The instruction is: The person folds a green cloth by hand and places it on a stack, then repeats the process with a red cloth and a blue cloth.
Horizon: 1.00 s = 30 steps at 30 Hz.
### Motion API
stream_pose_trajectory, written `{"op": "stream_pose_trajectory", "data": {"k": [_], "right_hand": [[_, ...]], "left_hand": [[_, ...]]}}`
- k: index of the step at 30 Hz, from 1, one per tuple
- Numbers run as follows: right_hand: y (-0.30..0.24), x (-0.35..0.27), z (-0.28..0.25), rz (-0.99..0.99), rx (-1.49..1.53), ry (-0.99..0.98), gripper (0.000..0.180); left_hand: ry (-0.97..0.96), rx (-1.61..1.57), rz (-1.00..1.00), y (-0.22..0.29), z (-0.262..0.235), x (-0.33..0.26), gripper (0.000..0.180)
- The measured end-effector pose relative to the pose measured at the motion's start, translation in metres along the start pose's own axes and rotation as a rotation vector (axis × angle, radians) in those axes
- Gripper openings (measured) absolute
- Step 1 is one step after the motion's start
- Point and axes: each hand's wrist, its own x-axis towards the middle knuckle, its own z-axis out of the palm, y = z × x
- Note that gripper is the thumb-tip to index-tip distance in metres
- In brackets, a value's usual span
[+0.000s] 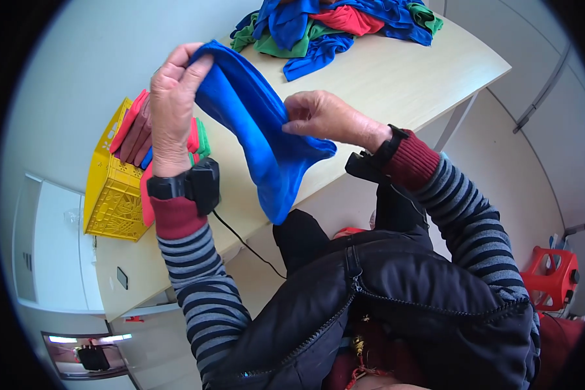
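Observation:
A blue cloth (pixel 240 110) hangs in folds between my two hands, above the table's near edge. My left hand (pixel 173 97) pinches its upper left corner between thumb and fingers. Lower and to the right, my right hand (pixel 322 117) has its thumb and fingers closed on the cloth's other edge. The cloth's lower tip dangles toward my lap. At the far side of the table lies a loose heap of blue, green and red cloths (pixel 351 21).
A yellow plastic basket (pixel 114 201) with folded pink, brown and green cloths stands left on the pale table (pixel 409 81). A phone (pixel 122 278) lies near the table's left end. A black cable (pixel 244 244) runs from my left wrist. A red stool (pixel 552 279) stands at right.

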Motion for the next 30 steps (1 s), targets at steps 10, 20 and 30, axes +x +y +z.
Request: {"op": "stream_pose_trajectory", "data": {"k": [10, 20, 30], "right_hand": [[0.046, -0.038, 0.028, -0.095, -0.261, 0.21, 0.019], [0.081, -0.016, 0.047, -0.043, -0.297, 0.361, 0.015], [0.097, 0.01, -0.042, -0.06, -0.089, 0.547, 0.01]], "left_hand": [[0.129, -0.124, 0.084, 0.014, -0.035, 0.013, 0.023], [0.232, -0.114, 0.082, 0.013, -0.04, 0.01, 0.026], [0.44, 0.133, 0.029, 0.007, -0.066, -0.013, 0.024]]}}
